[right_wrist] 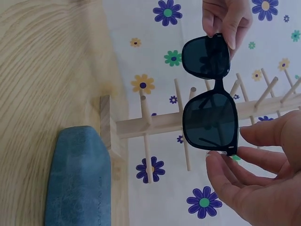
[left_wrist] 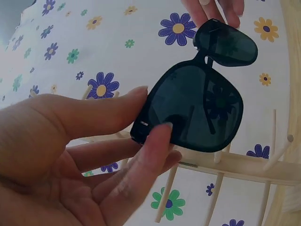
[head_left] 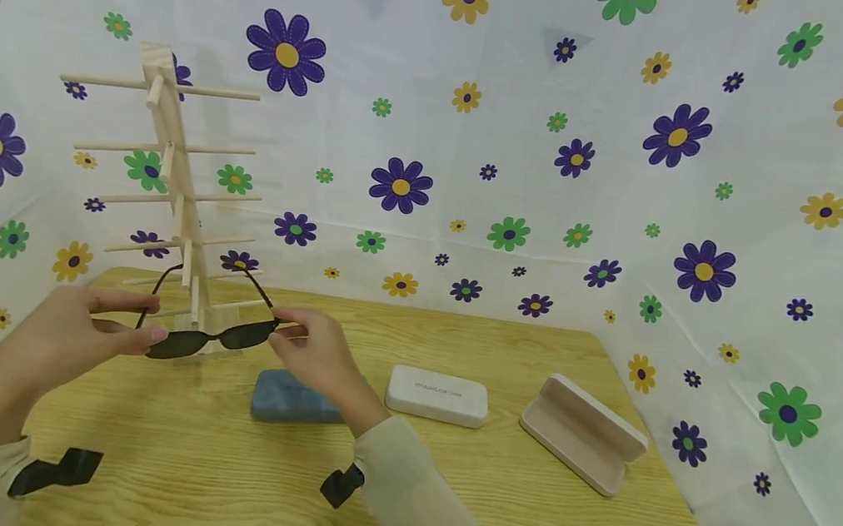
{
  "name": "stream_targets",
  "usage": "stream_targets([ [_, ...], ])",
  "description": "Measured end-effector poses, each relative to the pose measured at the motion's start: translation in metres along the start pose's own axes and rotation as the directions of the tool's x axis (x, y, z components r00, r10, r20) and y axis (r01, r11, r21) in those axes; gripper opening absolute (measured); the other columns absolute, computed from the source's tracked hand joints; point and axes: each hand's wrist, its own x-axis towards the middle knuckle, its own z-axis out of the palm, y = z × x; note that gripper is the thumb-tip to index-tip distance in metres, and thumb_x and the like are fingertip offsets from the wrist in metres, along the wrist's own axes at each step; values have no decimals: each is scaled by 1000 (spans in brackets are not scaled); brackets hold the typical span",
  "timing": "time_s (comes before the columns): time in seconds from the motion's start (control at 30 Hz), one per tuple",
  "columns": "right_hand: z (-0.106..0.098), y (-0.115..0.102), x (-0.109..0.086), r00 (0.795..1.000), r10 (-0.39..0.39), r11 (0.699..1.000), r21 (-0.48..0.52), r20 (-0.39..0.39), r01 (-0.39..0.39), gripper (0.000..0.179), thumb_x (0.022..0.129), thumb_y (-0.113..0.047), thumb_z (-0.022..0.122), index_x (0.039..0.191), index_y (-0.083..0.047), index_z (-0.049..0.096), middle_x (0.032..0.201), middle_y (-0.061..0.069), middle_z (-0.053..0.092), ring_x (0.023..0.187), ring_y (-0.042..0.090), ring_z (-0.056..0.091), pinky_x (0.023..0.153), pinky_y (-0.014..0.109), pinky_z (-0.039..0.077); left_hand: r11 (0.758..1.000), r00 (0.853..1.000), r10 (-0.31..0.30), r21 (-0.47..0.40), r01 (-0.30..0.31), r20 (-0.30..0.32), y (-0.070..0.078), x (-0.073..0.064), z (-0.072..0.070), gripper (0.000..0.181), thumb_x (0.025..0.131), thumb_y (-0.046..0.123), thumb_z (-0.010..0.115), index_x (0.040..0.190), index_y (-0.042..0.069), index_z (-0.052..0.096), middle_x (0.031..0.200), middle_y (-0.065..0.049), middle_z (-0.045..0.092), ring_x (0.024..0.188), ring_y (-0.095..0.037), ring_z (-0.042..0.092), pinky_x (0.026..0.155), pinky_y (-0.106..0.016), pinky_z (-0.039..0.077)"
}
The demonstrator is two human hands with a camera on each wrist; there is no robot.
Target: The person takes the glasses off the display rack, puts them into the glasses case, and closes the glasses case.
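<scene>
Black sunglasses [head_left: 183, 344] with dark lenses are held up between both hands, temples unfolded and pointing toward a wooden display rack [head_left: 185, 192]. My left hand [head_left: 69, 337] pinches the left end of the frame near its hinge, thumb and fingers on either side. At the other end, my right hand [head_left: 319, 354] pinches the right corner by the hinge. In the left wrist view the near lens [left_wrist: 193, 108] of the sunglasses fills the middle. From the right wrist, both lenses show in front of the rack's pegs. The rack's lower pegs are partly hidden behind the sunglasses.
A blue glasses case [head_left: 297, 398] lies closed on the wooden table [head_left: 222, 479], partly behind the right hand. Right of it sits a closed white case [head_left: 437, 395], then an open case [head_left: 583, 434] with a pinkish inside. Flower-printed cloth [head_left: 358, 124] surrounds the table.
</scene>
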Motion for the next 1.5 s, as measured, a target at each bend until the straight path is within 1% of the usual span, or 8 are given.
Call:
stream_targets([
  [0.07, -1, 1, -3, 1000, -8, 1000, 0, 1, 8, 37, 94, -15, 59, 132, -15, 58, 132, 5, 59, 106, 13, 64, 83, 17, 51, 1000, 1000, 0, 20, 0, 8, 2, -1, 1, 72, 86, 50, 65, 137, 1, 49, 145, -33, 31, 104, -40, 65, 77, -58, 50],
  [0.23, -5, 4, -12, 999, -31, 1000, -7, -11, 31, 37, 93, -16, 61, 130, -15, 59, 130, 4, 60, 102, 10, 65, 83, 16, 51, 999, 1000, 11, 46, -12, 17, 8, -3, 2, 72, 85, 50, 66, 136, 3, 51, 144, -34, 30, 106, -45, 62, 74, -54, 53],
  [0.4, -14, 11, -22, 999, -46, 999, 21, -20, 46, 40, 93, -18, 63, 132, -17, 57, 127, 4, 61, 102, 12, 65, 83, 18, 52, 999, 998, 50, 11, -51, 23, 15, -4, 7, 67, 83, 46, 70, 134, 5, 54, 144, -31, 36, 97, -32, 69, 75, -50, 54],
  [0.6, -33, 19, -32, 999, -40, 999, 15, -31, 40, 48, 92, -23, 64, 138, -16, 51, 117, 6, 60, 102, 18, 64, 79, 20, 54, 996, 996, 74, -51, -71, 52, 28, -3, 26, 63, 82, 48, 70, 133, 14, 57, 141, -24, 46, 93, -19, 71, 73, -42, 55],
  [0.73, -45, 22, -40, 998, -17, 1000, -22, -58, 16, 51, 90, -27, 67, 137, -17, 52, 109, 4, 60, 98, 18, 64, 76, 22, 54, 994, 994, 95, -68, -90, 59, 40, 2, 40, 61, 81, 49, 71, 132, 17, 58, 132, -20, 56, 88, -13, 71, 71, -36, 54],
  [0.93, -58, 28, -51, 993, -57, 996, -81, -106, 48, 52, 88, -25, 68, 136, -13, 53, 100, 6, 61, 93, 16, 64, 79, 25, 55, 989, 990, 138, -58, -136, 37, 54, 7, 55, 55, 82, 40, 73, 130, 17, 60, 111, -11, 71, 84, -11, 71, 67, -30, 53],
  [1.23, -63, 35, -65, 977, -141, 968, -229, -160, 102, 48, 88, -22, 67, 132, -6, 56, 96, 8, 62, 84, 14, 63, 77, 22, 55, 983, 985, 169, -81, -165, 45, 66, 10, 67, 53, 82, 32, 75, 129, 14, 60, 116, -13, 68, 83, -14, 71, 65, -29, 52],
  [1.5, -69, 50, -76, 944, -205, 950, -283, -258, 129, 38, 87, -20, 68, 121, -4, 65, 88, 5, 62, 78, 14, 65, 70, 21, 56, 974, 979, 193, -131, -183, 69, 74, 18, 85, 52, 82, 24, 75, 130, 10, 59, 131, -14, 60, 82, -12, 70, 61, -28, 51],
])
